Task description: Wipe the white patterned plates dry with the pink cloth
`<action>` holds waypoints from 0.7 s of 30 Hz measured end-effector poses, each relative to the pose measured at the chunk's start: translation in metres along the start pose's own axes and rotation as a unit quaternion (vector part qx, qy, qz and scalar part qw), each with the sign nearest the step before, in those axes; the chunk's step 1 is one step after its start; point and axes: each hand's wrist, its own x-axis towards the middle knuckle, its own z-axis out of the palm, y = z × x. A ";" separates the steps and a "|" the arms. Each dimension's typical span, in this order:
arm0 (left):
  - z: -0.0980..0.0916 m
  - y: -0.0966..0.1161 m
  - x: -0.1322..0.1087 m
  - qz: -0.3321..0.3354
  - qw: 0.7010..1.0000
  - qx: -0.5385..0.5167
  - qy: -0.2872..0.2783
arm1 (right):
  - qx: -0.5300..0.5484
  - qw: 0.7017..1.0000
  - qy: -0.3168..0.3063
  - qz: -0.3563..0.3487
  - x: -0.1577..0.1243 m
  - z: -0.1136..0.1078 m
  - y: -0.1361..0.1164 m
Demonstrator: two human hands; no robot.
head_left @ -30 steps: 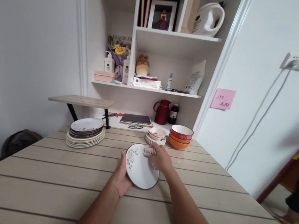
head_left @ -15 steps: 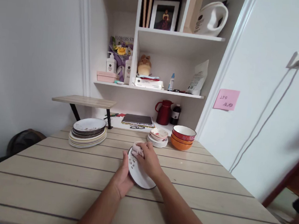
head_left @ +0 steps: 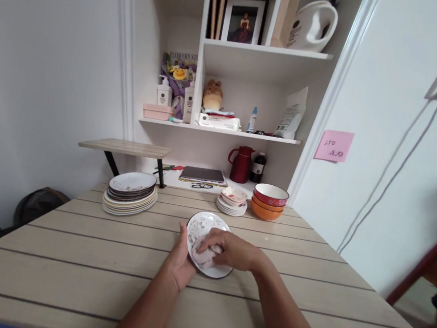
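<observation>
A white plate (head_left: 202, 223) with a dark rim and a leaf-like pattern is held tilted above the wooden table. My left hand (head_left: 181, 258) grips its left edge, thumb up along the rim and the other fingers hidden beneath. Against the plate's face, my right hand (head_left: 229, 248) presses a crumpled pale cloth (head_left: 204, 255) with bent fingers. Behind the plate stand a pile of small white saucers (head_left: 231, 207) topped by small patterned dishes (head_left: 234, 195), and a stack of red and orange bowls (head_left: 268, 205).
At the left, a stack of larger plates (head_left: 130, 197) stands near a raised wooden shelf (head_left: 127, 147) on black legs. Along the back are a closed laptop (head_left: 202, 174), glasses (head_left: 202, 186), a red jug (head_left: 241, 164) and a dark bottle (head_left: 258, 168).
My right hand has drawn the cloth from the plate's upper left down to its lower middle, baring the patterned upper part. My left hand keeps its hold.
</observation>
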 end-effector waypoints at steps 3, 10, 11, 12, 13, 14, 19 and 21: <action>-0.002 -0.001 0.002 0.007 1.000 0.002 0.023 | -0.012 0.999 -0.041 0.031 -0.011 -0.008 0.000; 0.001 0.000 0.000 0.012 0.999 0.022 0.038 | -0.030 0.996 0.084 -0.004 0.011 0.012 0.001; 0.001 0.000 0.000 0.010 0.999 0.023 0.042 | -0.030 0.991 0.127 -0.009 0.018 0.018 0.002; 0.001 0.000 -0.001 0.011 0.999 0.024 0.047 | -0.033 0.986 0.162 -0.003 0.026 0.022 0.004; 0.002 0.000 -0.001 0.014 0.998 0.026 0.055 | -0.037 0.981 0.192 0.010 0.032 0.026 0.006; 0.002 0.000 -0.001 0.018 0.998 0.028 0.062 | -0.042 0.975 0.216 0.027 0.038 0.028 0.008; 0.004 -0.002 -0.001 0.035 0.996 0.030 0.075 | -0.093 0.950 0.271 0.121 0.043 0.019 0.026; 0.006 -0.002 -0.001 0.034 0.996 0.027 0.078 | -0.132 0.938 0.273 0.166 0.036 0.011 0.033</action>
